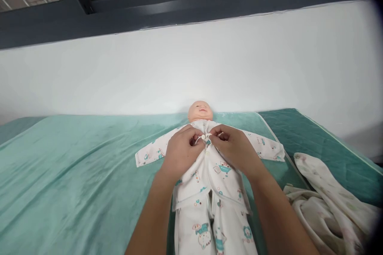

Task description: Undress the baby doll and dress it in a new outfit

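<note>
A baby doll [200, 110] lies on its back on a teal blanket [74, 175], head toward the wall. It wears a white printed shirt [218, 171] with both sleeves spread out, and matching trousers [206, 231]. My left hand [181, 150] pinches the shirt's left front edge at the chest. My right hand [235, 147] pinches the right front edge beside it. Between the fingertips sits a small white button [203, 137] near the collar. Both hands are closed on the fabric.
A crumpled white cloth [326, 203] lies on the bed at the right. A white wall [191, 67] stands right behind the doll's head, with a dark window frame [179, 4] above it. A darker green mattress edge [323, 139] shows at the right.
</note>
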Demonstrator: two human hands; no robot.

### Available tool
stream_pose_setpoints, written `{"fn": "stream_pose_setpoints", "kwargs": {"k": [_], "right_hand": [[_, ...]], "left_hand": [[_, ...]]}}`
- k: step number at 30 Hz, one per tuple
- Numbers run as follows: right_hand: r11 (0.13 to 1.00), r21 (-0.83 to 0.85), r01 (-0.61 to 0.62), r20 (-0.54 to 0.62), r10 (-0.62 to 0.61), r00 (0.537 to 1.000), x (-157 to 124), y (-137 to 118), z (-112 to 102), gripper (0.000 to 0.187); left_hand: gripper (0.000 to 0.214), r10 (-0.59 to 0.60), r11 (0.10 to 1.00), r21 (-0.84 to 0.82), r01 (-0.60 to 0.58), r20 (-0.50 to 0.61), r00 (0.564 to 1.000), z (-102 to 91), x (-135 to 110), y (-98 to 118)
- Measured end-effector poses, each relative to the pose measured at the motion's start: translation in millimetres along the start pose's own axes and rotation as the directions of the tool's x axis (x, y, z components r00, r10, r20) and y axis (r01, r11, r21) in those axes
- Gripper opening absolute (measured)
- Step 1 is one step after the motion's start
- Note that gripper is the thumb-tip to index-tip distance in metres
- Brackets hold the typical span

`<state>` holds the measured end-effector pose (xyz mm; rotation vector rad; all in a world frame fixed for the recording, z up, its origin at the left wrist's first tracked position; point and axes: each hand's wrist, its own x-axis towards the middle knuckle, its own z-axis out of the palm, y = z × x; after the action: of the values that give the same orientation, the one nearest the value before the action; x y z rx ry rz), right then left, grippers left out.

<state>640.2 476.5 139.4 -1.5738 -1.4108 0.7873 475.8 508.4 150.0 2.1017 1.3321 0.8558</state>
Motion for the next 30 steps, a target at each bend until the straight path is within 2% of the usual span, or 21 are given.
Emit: {"fn": "stream_pose_setpoints", "kwargs": {"k": [3, 6, 9, 12, 16, 19, 22, 26, 30], "right_hand": [[0.998, 0.025, -0.061, -0.021, 0.062, 0.998, 0, 1, -3, 0.028], [0.998, -0.04, -0.049, -0.015, 0.048, 0.999, -6, -2, -9, 0.029], [0.98, -0.199, -0.018, -0.037, 0.011, 0.999, -19, -8, -14, 0.026], [0.944, -0.33, 0.024, -0.02, -0.033, 0.999, -38, -9, -11, 0.024], [0.894, -0.423, 0.148, 0.071, -0.13, 0.989, -65, 4, 6, 0.038], [0.865, -0.466, 0.188, -0.017, -0.221, 0.975, -79, 16, 19, 0.032], [0.828, -0.513, 0.228, -0.106, -0.325, 0.94, -82, 20, 29, 0.02], [0.823, -0.497, 0.275, -0.123, -0.38, 0.917, -80, 18, 30, 0.014], [0.87, -0.368, 0.329, -0.049, -0.372, 0.927, -79, 16, 20, 0.016]], "left_hand": [[0.016, -0.08, 0.99, -0.121, 0.076, -0.026, 0.997, -2.3, -1, -1], [0.022, -0.113, 0.972, -0.219, 0.089, -0.097, 0.989, 0.6, -7, -4], [0.028, 0.0, 0.988, -0.15, -0.036, -0.23, 0.973, 9.8, -20, -12], [0.027, 0.148, 0.986, -0.038, -0.164, -0.262, 0.953, 18.2, -39, -21], [0.024, 0.231, 0.971, -0.024, -0.238, -0.155, 0.961, 16.7, -59, -28], [0.021, 0.279, 0.96, 0.004, -0.279, -0.028, 0.96, 9.4, -63, -29], [0.023, 0.298, 0.954, 0.013, -0.298, 0.039, 0.954, 4.3, -61, -27], [0.024, 0.282, 0.958, 0.04, -0.284, 0.036, 0.959, 5.2, -60, -24], [0.023, 0.294, 0.95, 0.104, -0.296, 0.029, 0.955, 8.1, -63, -22]]}}
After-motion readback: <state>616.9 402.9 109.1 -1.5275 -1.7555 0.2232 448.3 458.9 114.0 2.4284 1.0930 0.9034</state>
